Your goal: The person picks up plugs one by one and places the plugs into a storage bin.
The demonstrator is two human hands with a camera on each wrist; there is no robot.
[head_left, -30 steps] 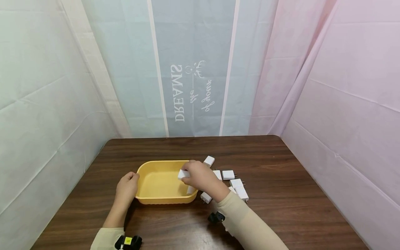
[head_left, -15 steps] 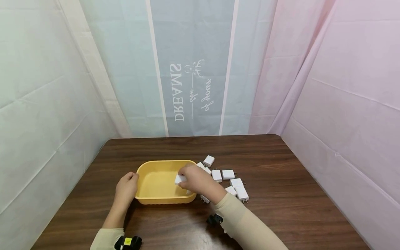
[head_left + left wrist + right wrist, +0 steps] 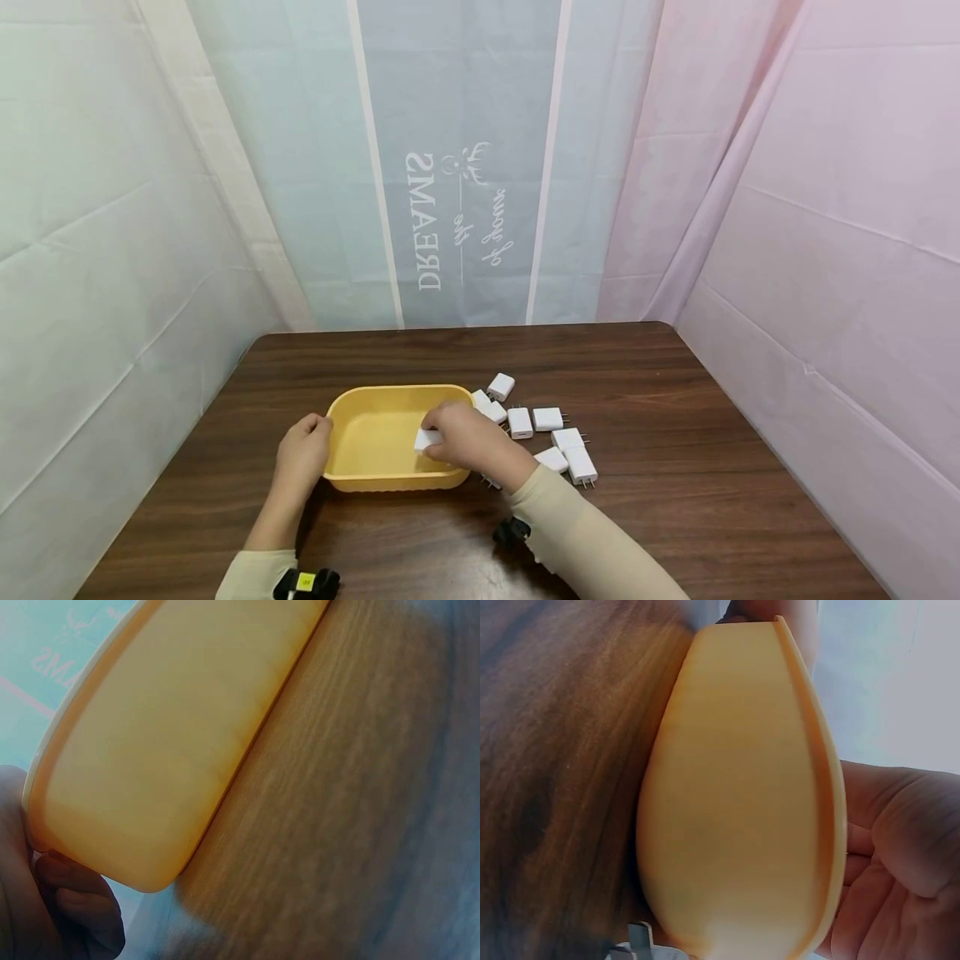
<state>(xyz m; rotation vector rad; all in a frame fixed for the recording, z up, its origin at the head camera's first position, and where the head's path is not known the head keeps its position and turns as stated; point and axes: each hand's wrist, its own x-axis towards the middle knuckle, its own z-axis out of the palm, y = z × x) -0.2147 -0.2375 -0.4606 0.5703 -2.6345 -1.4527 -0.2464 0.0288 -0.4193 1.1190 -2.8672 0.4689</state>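
Observation:
A yellow plastic basin (image 3: 397,482) stands on the brown wooden table. My left hand (image 3: 303,454) grips its left rim, thumb at the lip; in the left wrist view the curled fingers (image 3: 90,911) sit under the rim. Over the basin's right half, my right hand (image 3: 467,435) pinches a white charger plug (image 3: 426,440) between thumb and fingers. The right wrist view shows the palm (image 3: 907,847) behind the basin's wall (image 3: 735,787), which hides the pinched plug.
Several white charger plugs lie right of the basin, among them one plug (image 3: 501,386) at the back, another plug (image 3: 547,419) with prongs facing right, and a plug (image 3: 581,465) nearer the front. Fabric curtains (image 3: 465,167) surround the table (image 3: 675,467).
My right hand has moved left and lower into the basin with the charger plug, uncovering more plugs on the table. The left hand stays on the rim.

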